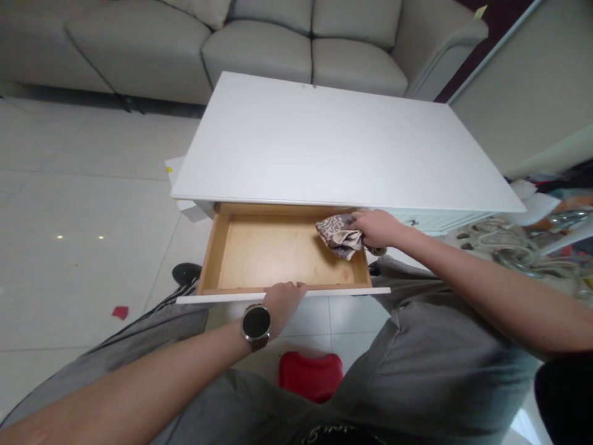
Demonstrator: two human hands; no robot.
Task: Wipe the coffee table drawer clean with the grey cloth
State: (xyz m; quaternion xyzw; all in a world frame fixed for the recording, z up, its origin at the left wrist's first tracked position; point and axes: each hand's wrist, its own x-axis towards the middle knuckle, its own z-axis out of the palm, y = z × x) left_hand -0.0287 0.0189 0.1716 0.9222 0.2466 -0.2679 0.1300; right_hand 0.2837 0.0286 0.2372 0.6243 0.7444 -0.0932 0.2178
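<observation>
A wooden drawer (269, 253) is pulled out from the front of a white table (343, 145). My left hand (283, 304), with a round watch (256, 322) on its wrist, grips the top edge of the drawer's white front panel (343, 292). In my right hand (377, 227) is a bunched, brown-and-cream patterned cloth (337, 236), held over the right end of the drawer. The fingers of that hand are closed on the cloth and partly hidden by it. Whether the cloth touches the drawer floor I cannot tell.
Behind the table stands a grey sofa (264, 55). A red plastic object (310, 376) is between my legs, and a red scrap (120, 312) lies on the tiled floor. Piled items (523, 244) crowd the right side. White boxes (192, 210) sit left of the table.
</observation>
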